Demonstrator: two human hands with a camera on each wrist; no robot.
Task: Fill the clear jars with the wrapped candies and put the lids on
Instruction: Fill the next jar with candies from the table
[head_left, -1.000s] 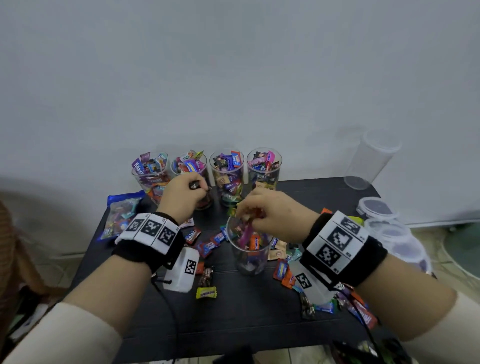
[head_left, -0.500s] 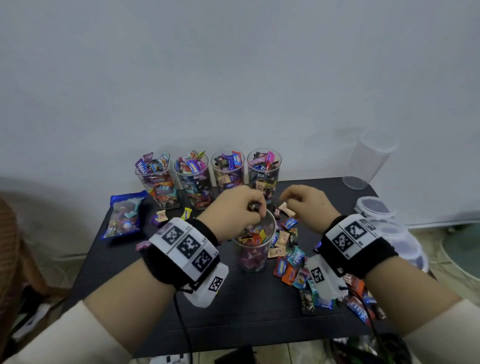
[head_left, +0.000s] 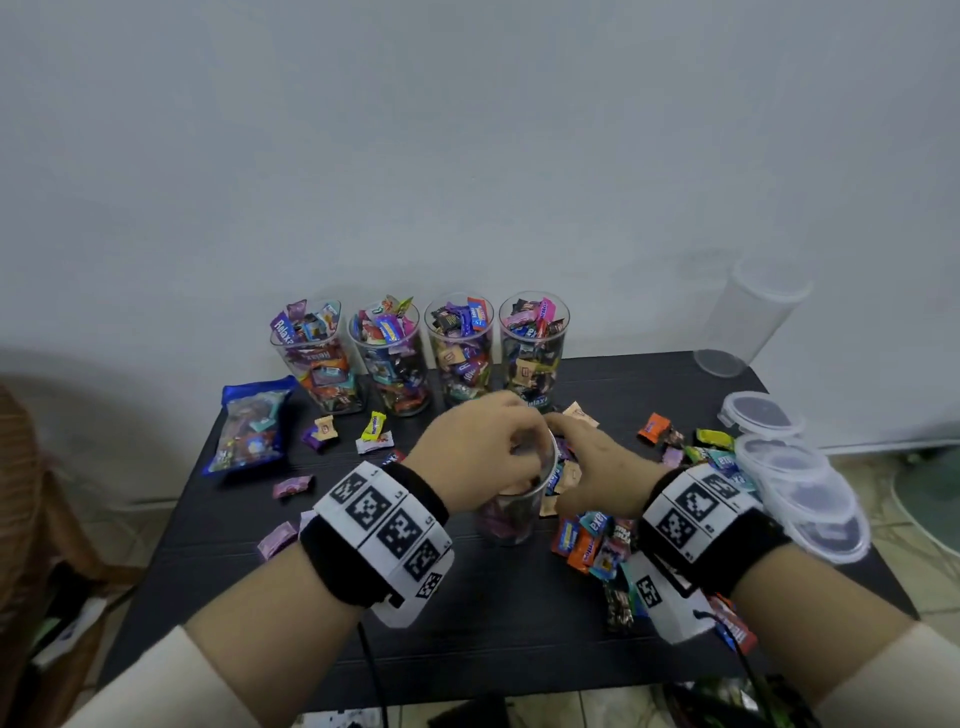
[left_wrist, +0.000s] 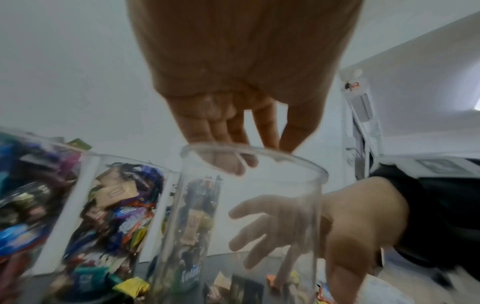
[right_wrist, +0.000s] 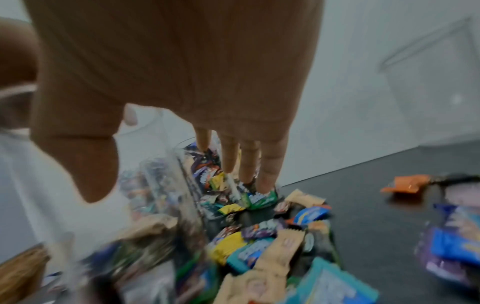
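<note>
Clear jar rim under left-hand fingertips, wrist-view only

I count 4 full jars along the wall, 1 part-filled jar between my 2 hands, 1 empty jar, 1 blue bag, 4 lids. Loose candies: too many.

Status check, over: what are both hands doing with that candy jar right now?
Left hand open over the front clear jar, fingertips inside rim. Right hand open, reaching into loose wrapped candies beside it. Jar part-filled, lids still off.
</note>
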